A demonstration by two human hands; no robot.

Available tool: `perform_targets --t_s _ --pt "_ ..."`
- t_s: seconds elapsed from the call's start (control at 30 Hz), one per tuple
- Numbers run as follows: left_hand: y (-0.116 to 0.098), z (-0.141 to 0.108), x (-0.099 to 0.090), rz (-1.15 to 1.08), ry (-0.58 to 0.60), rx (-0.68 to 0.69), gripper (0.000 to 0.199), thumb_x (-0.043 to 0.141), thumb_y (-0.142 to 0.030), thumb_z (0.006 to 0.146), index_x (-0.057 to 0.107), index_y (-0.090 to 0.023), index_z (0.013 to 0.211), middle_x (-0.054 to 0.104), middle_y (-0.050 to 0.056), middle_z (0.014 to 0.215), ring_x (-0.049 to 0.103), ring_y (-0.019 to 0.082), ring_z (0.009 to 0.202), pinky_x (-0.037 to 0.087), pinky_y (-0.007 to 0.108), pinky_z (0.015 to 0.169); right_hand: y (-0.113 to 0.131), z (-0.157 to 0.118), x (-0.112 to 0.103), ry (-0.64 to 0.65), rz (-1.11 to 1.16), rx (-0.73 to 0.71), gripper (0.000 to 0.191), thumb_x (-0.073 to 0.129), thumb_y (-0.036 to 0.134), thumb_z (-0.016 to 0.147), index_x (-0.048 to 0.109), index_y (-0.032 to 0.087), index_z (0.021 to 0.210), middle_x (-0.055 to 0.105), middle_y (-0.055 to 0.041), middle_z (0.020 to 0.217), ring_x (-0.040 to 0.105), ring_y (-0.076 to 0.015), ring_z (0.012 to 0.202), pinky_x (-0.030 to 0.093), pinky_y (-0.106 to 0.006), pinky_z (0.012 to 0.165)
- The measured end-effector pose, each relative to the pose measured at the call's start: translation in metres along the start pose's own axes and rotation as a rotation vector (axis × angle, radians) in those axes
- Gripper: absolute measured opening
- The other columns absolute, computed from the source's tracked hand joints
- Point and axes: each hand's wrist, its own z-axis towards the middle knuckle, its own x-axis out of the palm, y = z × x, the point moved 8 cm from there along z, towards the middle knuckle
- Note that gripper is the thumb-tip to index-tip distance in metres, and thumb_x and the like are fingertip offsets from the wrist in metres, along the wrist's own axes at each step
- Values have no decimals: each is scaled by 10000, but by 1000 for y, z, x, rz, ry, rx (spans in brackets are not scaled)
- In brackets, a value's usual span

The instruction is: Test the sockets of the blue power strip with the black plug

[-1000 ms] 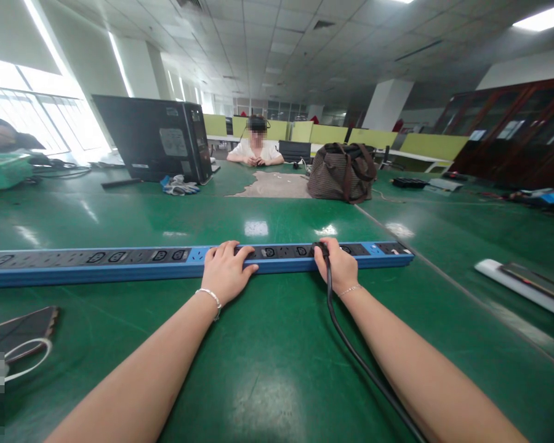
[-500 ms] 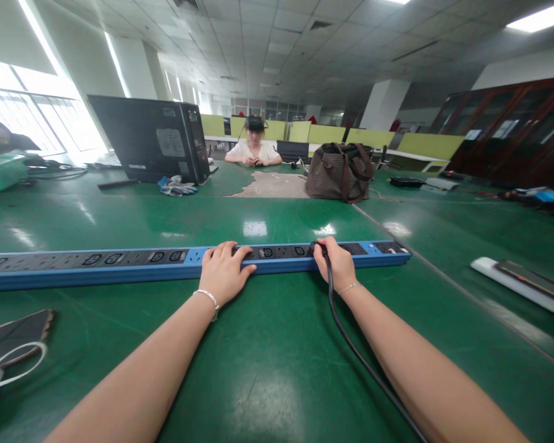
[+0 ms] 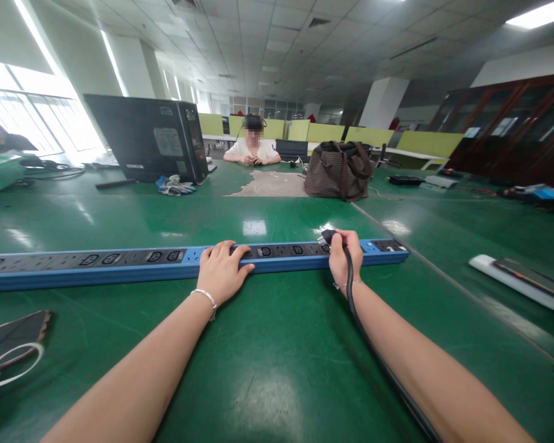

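Note:
A long blue power strip (image 3: 286, 265) with a black face of several sockets lies across the green table. My left hand (image 3: 223, 266) grips its middle from above, fingers over the far edge and thumb along the near side. Some sockets are hidden under that hand. In my right hand (image 3: 345, 261) is a black power plug (image 3: 329, 235), pinched above the strip's right part. The plug's metal prongs are bare and point left, out of the sockets. From it a thick black cord (image 3: 364, 335) runs down along my right forearm.
Behind the strip stand a black computer case (image 3: 141, 141), gloves (image 3: 175, 184) and a brown bag (image 3: 337, 171). Another person (image 3: 253, 151) sits across the table. A dark flat device (image 3: 16, 332) lies at left, a white-edged object (image 3: 517, 283) at right.
The plug has come out of the socket area, its prongs now showing. My right hand has shifted right and turned with it. My left hand stays on the strip.

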Motion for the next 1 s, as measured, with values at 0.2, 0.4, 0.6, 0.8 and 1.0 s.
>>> perform_targets --t_s 0.2,0.4,0.6,0.8,1.0 --pt "0 0 0 -6 8 -7 386 469 -484 820 548 -314 1157 542 75 1233 434 256 1194 279 439 981 2 -5 14 102 105 32 334 401 454 840 546 181 967 628 -38 777 574 -172 677 451 -300 662" --pt "0 0 1 -8 -8 -6 395 476 -492 813 542 -306 1155 549 77 1226 446 262 1183 286 444 976 22 -13 23 189 197 64 287 436 434 830 556 189 918 560 19 605 531 -144 563 434 -273 588" --pt "6 2 1 -68 -39 -63 500 531 -490 772 500 -188 1168 590 113 1190 480 259 1158 301 419 979 53 -35 55 356 380 138 265 445 442 829 537 200 888 517 51 540 508 -122 501 408 -238 513" --pt "10 3 0 -99 -50 -88 553 578 -503 726 497 -167 1158 618 123 1152 518 265 1124 320 400 969 98 -52 94 413 315 7 249 424 418 848 547 216 927 596 17 669 562 -139 601 452 -262 615" --pt "10 4 0 -111 -72 -94 548 589 -490 713 500 -161 1142 621 121 1138 529 265 1103 325 407 961 121 -58 111 503 56 -123 226 414 351 859 574 214 941 638 -15 754 596 -164 697 442 -268 673"
